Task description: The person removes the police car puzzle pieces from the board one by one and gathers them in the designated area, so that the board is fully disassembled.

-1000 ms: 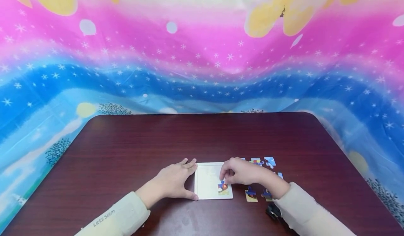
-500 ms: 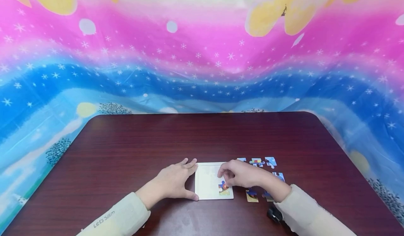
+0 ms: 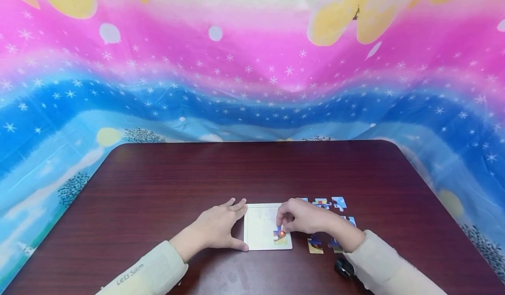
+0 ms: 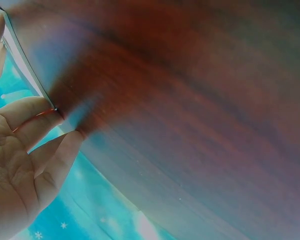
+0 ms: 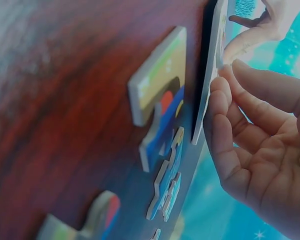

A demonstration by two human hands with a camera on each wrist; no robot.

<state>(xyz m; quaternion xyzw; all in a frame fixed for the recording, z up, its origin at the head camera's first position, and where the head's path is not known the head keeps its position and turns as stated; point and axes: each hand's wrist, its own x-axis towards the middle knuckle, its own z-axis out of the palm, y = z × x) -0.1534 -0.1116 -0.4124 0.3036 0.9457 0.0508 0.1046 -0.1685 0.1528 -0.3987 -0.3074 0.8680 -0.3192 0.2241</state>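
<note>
A white square puzzle board lies on the table. My left hand is spread along its left edge, thumb at the near corner and fingertips at the far one. In the left wrist view, those fingers are fairly straight, and some tips touch the tabletop. On the board's near right corner sits a colourful puzzle piece. My right hand bends over it, thumb and fingertips pinching its upper part. The right wrist view shows that thumb and fingers meeting at the board; the piece's grasped part is hidden there.
Several loose puzzle pieces lie right of the board, among them a yellow and blue one and a pale blue one. My right forearm covers some. Under the right sleeve is a black object. A patterned cloth hangs behind the table.
My right fingers shifted slightly left, then back right over the piece, which stays in the board's near right corner. The left hand keeps its place.
</note>
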